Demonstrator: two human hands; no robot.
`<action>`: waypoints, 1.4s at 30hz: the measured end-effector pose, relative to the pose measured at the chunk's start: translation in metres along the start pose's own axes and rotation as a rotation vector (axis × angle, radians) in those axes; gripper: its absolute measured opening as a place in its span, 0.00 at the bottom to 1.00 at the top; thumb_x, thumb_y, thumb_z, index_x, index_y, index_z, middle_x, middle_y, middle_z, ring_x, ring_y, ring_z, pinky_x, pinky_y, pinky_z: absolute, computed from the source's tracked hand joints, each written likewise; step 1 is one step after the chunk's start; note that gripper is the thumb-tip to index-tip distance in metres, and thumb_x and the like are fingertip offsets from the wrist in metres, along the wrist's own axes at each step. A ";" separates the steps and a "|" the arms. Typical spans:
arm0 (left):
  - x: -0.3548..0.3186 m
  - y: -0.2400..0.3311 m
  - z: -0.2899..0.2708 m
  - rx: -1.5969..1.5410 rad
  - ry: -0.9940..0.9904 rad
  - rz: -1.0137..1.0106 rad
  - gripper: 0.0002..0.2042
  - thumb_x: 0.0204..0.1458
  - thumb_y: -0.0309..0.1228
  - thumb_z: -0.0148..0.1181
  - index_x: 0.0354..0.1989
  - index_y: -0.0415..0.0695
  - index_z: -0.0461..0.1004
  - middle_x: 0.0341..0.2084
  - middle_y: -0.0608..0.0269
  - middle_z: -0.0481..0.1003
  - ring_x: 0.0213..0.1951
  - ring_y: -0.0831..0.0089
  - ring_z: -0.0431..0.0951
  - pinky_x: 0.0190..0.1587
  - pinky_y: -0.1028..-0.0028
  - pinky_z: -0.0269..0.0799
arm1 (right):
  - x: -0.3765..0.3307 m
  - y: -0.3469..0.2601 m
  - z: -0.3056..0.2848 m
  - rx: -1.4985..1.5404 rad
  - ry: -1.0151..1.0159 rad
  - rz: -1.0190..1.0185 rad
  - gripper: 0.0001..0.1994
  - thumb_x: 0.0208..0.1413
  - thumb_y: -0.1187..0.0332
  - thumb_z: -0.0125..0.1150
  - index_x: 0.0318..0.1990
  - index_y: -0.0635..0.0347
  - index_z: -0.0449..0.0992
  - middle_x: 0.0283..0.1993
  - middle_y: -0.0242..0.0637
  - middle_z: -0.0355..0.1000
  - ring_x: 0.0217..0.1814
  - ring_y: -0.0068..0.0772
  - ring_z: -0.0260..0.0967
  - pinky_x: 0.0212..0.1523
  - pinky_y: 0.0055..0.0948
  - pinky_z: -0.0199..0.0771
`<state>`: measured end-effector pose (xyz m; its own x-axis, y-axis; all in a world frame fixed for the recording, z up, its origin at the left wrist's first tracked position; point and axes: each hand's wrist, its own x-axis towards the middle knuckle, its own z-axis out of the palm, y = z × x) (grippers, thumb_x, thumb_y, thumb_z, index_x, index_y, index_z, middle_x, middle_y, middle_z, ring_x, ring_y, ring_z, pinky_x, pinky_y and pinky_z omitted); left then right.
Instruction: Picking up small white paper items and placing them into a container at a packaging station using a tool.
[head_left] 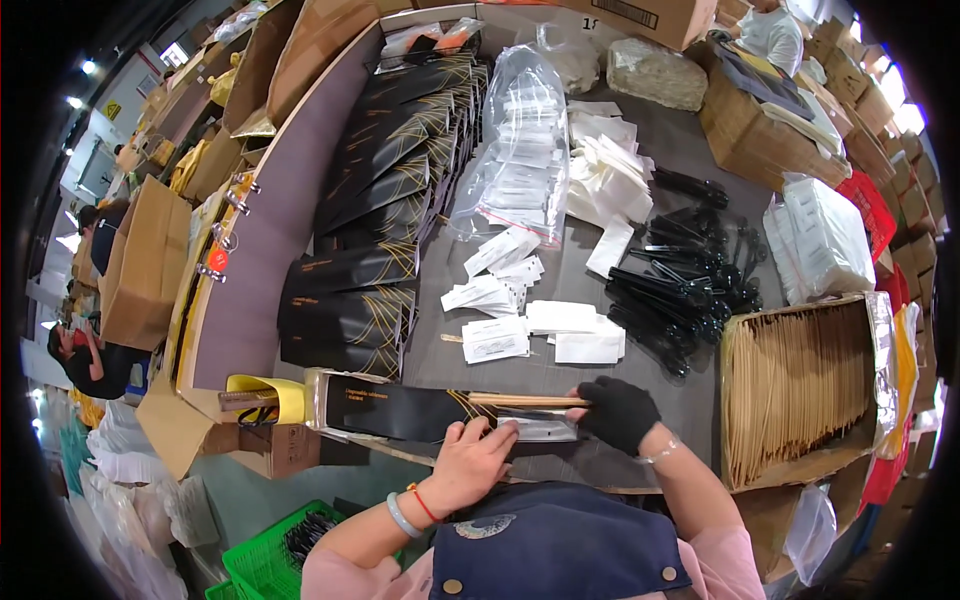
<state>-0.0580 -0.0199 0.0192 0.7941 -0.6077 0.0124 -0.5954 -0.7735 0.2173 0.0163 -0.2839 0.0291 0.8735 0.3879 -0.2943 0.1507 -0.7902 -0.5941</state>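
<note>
A pair of wooden chopsticks is pinched at its right end by my right hand, which wears a black glove. The left ends lie at the mouth of a black paper sleeve with gold lines. My left hand grips that mouth with bent fingers, beside a shiny clear-wrapped piece sticking out of it. The sleeve rests in a shallow cardboard tray at the table's near edge. Small white packets and white folded slips lie just beyond.
Stacked black sleeves run along the left partition. Farther out lie a clear bag of white packets, white napkins and piled black plastic spoons. A carton of chopsticks stands right. A green basket sits below left.
</note>
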 end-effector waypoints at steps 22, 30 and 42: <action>0.056 -0.006 0.012 -0.182 0.123 -0.016 0.34 0.33 0.34 0.72 0.56 0.47 0.70 0.52 0.60 0.67 0.52 0.58 0.66 0.56 0.59 0.62 | -0.015 -0.024 0.059 0.443 0.335 -0.221 0.14 0.46 0.66 0.68 0.41 0.56 0.75 0.38 0.41 0.72 0.43 0.44 0.70 0.38 0.40 0.73; 0.078 -0.019 -0.040 -0.037 -0.245 0.165 0.14 0.32 0.30 0.64 0.32 0.53 0.76 0.34 0.57 0.69 0.40 0.57 0.70 0.39 0.62 0.66 | -0.024 0.013 0.024 -0.240 0.249 -0.198 0.30 0.31 0.53 0.77 0.44 0.54 0.74 0.43 0.40 0.71 0.46 0.47 0.68 0.49 0.44 0.65; 0.028 -0.031 0.009 -0.105 0.228 -0.504 0.36 0.34 0.49 0.75 0.53 0.42 0.73 0.59 0.48 0.63 0.63 0.48 0.56 0.65 0.46 0.48 | -0.042 0.000 0.006 -0.275 0.285 -0.001 0.30 0.33 0.51 0.75 0.46 0.53 0.73 0.45 0.36 0.71 0.48 0.40 0.68 0.50 0.43 0.59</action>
<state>-0.0184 -0.0142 0.0042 0.9905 -0.1045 0.0899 -0.1295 -0.9288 0.3471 -0.0233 -0.2977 0.0373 0.9609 0.2721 -0.0508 0.2365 -0.9024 -0.3603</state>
